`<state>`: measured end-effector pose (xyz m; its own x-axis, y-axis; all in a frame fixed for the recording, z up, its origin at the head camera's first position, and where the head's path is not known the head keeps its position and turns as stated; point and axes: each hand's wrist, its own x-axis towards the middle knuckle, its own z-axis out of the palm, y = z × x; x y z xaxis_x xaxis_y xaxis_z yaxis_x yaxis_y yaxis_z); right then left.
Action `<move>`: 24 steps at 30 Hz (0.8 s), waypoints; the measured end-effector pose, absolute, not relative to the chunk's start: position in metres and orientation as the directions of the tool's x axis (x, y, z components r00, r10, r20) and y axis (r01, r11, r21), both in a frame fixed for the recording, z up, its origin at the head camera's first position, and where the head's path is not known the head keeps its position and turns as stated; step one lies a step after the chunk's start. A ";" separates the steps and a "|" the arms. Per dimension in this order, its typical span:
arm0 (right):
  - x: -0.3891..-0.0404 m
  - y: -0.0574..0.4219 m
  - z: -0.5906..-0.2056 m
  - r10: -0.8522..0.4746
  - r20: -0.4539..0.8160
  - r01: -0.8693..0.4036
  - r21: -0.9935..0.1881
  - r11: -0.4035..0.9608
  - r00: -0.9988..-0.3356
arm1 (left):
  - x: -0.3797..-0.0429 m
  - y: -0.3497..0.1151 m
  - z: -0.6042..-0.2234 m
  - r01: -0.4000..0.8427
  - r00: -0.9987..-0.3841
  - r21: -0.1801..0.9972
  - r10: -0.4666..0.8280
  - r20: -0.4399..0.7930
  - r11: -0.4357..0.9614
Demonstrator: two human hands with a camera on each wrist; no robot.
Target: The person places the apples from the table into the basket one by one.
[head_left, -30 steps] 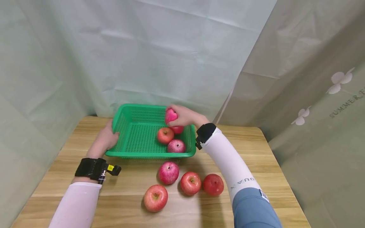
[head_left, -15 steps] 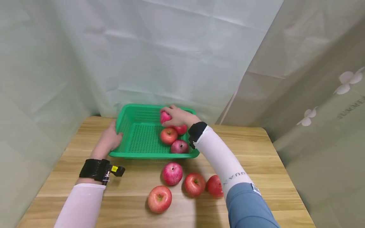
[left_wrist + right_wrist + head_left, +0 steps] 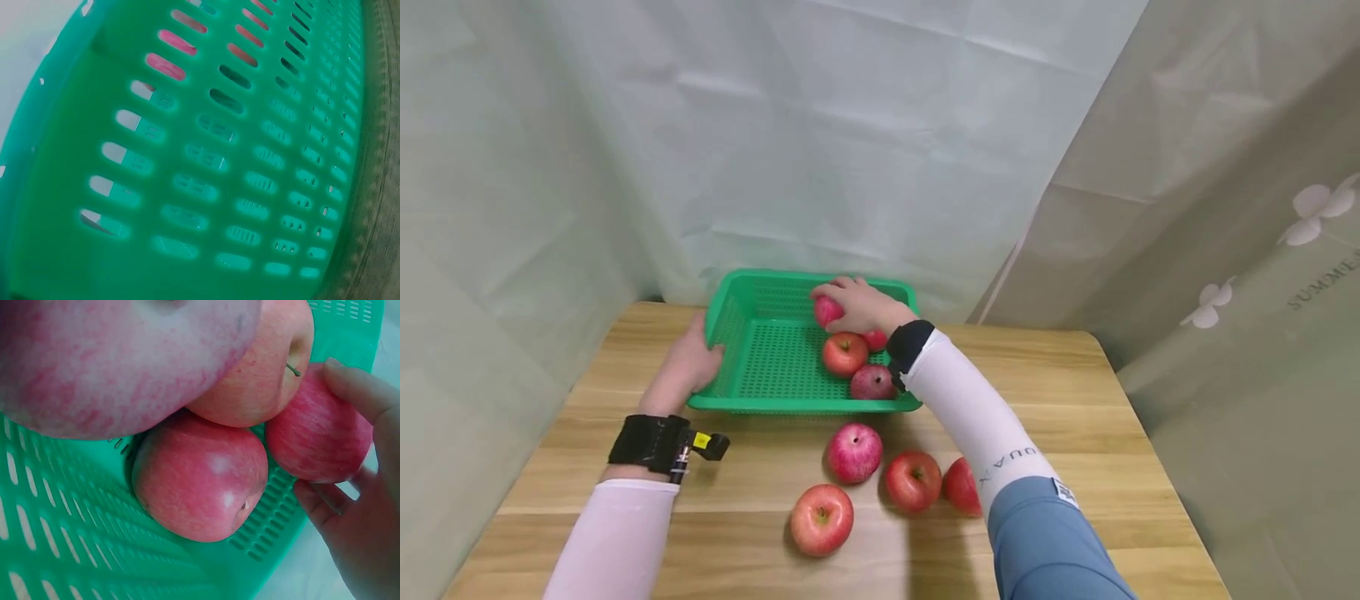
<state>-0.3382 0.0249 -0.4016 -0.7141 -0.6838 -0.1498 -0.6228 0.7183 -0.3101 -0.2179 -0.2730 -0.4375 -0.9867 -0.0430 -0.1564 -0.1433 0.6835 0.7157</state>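
A green plastic basket (image 3: 805, 407) stands at the back of the wooden table. My left hand (image 3: 694, 358) grips its left rim, thumb on the inner side. In the left wrist view the slotted basket wall (image 3: 206, 181) fills most of the picture, and that hand is out of sight. Inside the basket, my right hand (image 3: 867, 308) holds a pinkish-red apple (image 3: 827, 311) between thumb and fingers. The right wrist view shows this apple (image 3: 322, 431) against a paler apple (image 3: 262, 369). Two more apples lie nearby, a red one (image 3: 200, 478) and a large streaked one (image 3: 119, 369).
Several apples lie on the table in front of the basket: a streaked pink one (image 3: 854, 452), a red one (image 3: 913, 481), a lighter one (image 3: 822, 519) and one (image 3: 962, 486) partly behind my right sleeve. Pale curtains (image 3: 850, 150) hang behind the table and at its sides.
My right hand has moved left with the apple, further over the basket's inside and lower. The left hand keeps its hold on the rim. The head view has shifted slightly.
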 end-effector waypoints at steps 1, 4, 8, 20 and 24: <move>-0.339 0.024 -0.402 -0.681 -0.149 -0.623 -0.303 0.722 -0.717 | -0.218 -0.273 -0.437 -0.142 -0.987 0.714 -0.045 -0.153 0.686; -0.339 0.020 -0.404 -0.680 -0.147 -0.631 -0.273 0.726 -0.718 | -0.217 -0.275 -0.437 -0.137 -0.988 0.707 -0.042 -0.150 0.694; -0.339 0.015 -0.407 -0.686 -0.145 -0.643 -0.253 0.723 -0.713 | -0.217 -0.277 -0.438 -0.142 -0.987 0.696 -0.044 -0.156 0.704; -0.341 0.001 -0.417 -0.732 -0.114 -0.711 -0.175 0.681 -0.672 | -0.216 -0.279 -0.440 -0.150 -0.986 0.703 -0.050 -0.161 0.696; -0.340 0.000 -0.416 -0.738 -0.109 -0.717 -0.178 0.674 -0.666 | -0.215 -0.278 -0.440 -0.159 -0.984 0.706 -0.052 -0.171 0.690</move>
